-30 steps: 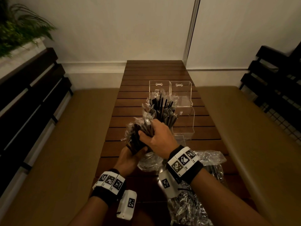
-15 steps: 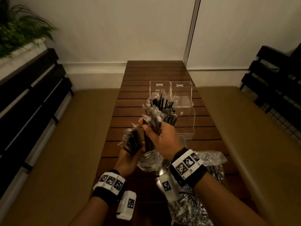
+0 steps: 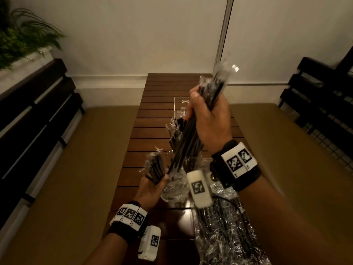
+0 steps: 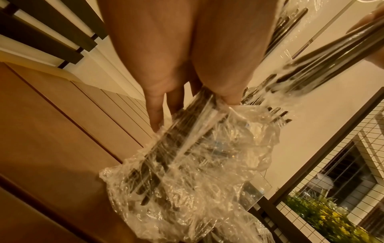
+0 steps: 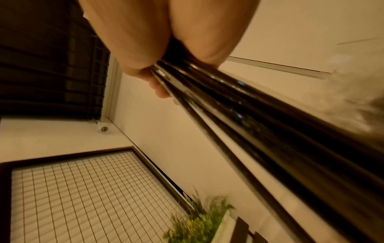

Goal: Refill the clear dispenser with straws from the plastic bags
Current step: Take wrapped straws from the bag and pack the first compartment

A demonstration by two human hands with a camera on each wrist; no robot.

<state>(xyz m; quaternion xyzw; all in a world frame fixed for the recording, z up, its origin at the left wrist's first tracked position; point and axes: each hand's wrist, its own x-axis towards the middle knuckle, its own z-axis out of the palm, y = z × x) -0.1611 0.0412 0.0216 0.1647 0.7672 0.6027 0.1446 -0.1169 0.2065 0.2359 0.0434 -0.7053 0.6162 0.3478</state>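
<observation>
The long black plastic straws (image 5: 239, 105) running out from between the right hand's fingers (image 5: 160, 92) look smooth and glossy, with small highlights along them. Against the left hand's fingers (image 4: 154, 113), the thin clear plastic bag (image 4: 187, 189) is crinkled and shiny. The dark brown slatted wooden worktop (image 3: 152, 119) beyond the fingers has a smooth, faintly satin finish.
</observation>
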